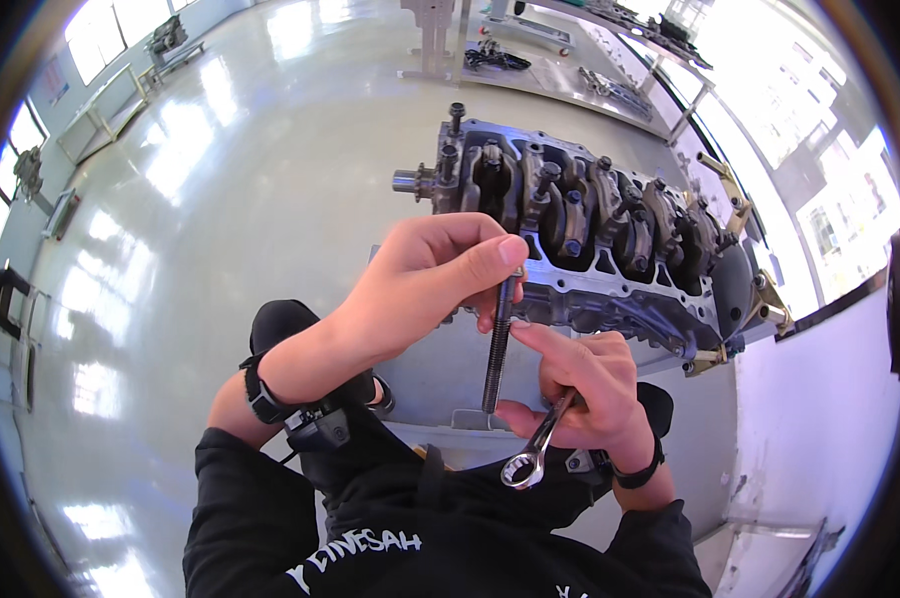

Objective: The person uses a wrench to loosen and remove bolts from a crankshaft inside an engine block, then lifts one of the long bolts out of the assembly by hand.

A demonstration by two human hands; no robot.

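My left hand (425, 279) pinches the top end of a long dark bolt (499, 349) between thumb and fingers. The bolt hangs nearly upright, its threaded length showing below the fingers. My right hand (594, 389) has a shiny wrench (537, 448) tucked in its curled fingers, the ring end pointing down toward my lap. Its index finger and thumb reach to the bolt's side and lower tip. Just beyond both hands lies an engine block (619, 284) with its crankshaft side up. Several bolts stand proud of its bearing caps, among them a tall bolt (547, 179).
A brass-coloured engine stand (764, 299) supports the block at its right end. Farther back is a metal workbench (559, 88) with dark parts on its lower shelf. A white panel (818, 399) rises close on my right. Glossy floor (211, 249) stretches to the left.
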